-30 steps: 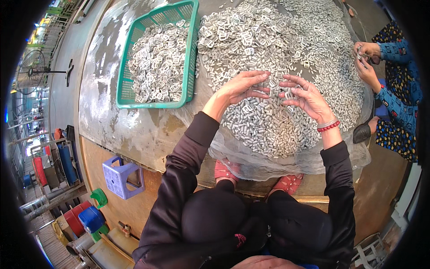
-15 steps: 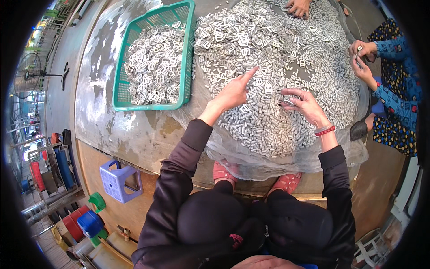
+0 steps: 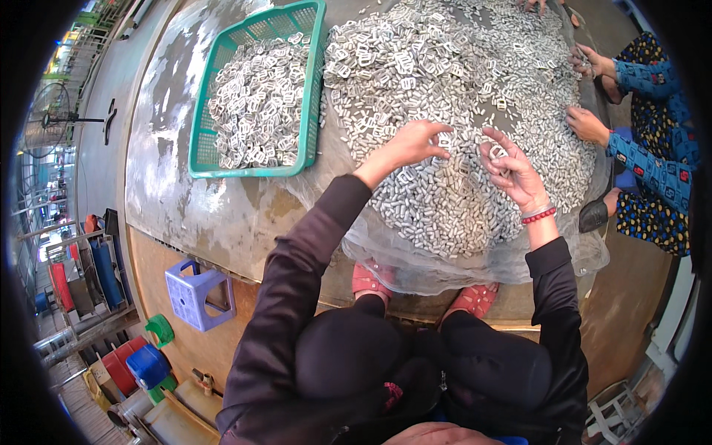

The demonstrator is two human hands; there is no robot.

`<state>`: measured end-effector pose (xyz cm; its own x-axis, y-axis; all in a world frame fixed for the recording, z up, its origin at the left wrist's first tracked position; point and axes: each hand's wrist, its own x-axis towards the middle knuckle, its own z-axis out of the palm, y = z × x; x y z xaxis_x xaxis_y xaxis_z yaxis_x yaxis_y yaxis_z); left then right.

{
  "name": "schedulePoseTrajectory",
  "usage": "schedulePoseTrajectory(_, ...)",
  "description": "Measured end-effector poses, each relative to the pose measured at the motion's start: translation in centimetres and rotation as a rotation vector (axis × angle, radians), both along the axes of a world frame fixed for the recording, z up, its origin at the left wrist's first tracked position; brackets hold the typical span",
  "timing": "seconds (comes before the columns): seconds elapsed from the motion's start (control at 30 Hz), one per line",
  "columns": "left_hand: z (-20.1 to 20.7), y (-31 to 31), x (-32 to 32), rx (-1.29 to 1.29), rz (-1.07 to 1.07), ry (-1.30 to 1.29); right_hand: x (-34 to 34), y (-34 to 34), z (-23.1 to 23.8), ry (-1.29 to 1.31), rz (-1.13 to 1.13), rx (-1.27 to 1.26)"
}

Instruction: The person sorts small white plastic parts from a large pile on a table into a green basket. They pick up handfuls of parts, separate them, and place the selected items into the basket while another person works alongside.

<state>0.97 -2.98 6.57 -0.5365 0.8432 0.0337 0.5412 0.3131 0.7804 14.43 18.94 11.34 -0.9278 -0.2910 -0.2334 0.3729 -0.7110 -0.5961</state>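
Note:
Over the heap of small grey metal pellets and buckles (image 3: 437, 200), my left hand (image 3: 411, 144) reaches in with thumb and forefinger apart. A flat slotted metal buckle (image 3: 444, 139) shows between those two fingertips; no firm grip on it is visible. My right hand (image 3: 519, 176), palm turned up and fingers curled, holds another pale metal buckle (image 3: 498, 152) just above the heap. Whether more pieces lie under its fingers is hidden. Left of the heap, a green plastic basket (image 3: 308, 111) contains many similar buckles.
A thin translucent sheet (image 3: 415, 278) lies under the heap on the worn metal surface (image 3: 170, 141). At the right, a co-worker's hands (image 3: 589, 126) are at the heap's edge; another person's hand (image 3: 532, 6) shows at the top. A purple stool (image 3: 196, 293) stands lower left.
My left hand has gone from pointing to a thumb-and-forefinger reach around a buckle. My right hand has turned up, showing a buckle. The co-worker's hands at the right have separated.

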Motion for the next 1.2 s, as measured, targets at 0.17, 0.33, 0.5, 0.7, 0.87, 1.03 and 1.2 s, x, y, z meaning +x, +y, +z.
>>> schedulePoseTrajectory(0.17,-1.1,2.6,-0.6,-0.236,-0.102,0.259,0.6,0.1,-0.1,-0.217,0.039,0.523)
schedulePoseTrajectory(0.33,1.9,0.0,-1.5,0.054,0.125,-0.342,1.8,0.2,-3.3,-0.200,0.120,0.849)
schedulePoseTrajectory(0.5,3.8,-3.6,-0.1,0.623,0.133,-1.433,2.9,-2.3,-6.2,0.243,0.186,1.663)
schedulePoseTrajectory(0.7,2.3,-1.7,-0.4,0.460,0.108,-1.272,1.6,-0.4,-5.4,-0.220,0.070,0.977)
schedulePoseTrajectory(0.87,-1.1,0.5,-0.3,-0.153,-0.198,0.181,2.7,-1.9,-6.1,0.163,0.247,1.467)
schedulePoseTrajectory(1.03,-1.2,0.4,-0.4,0.064,0.062,0.153,2.8,-2.1,-6.7,0.149,0.099,1.474)
schedulePoseTrajectory(1.2,3.2,-4.6,-0.4,0.617,0.151,-0.829,1.7,-0.1,-3.4,-0.292,-0.220,0.463)
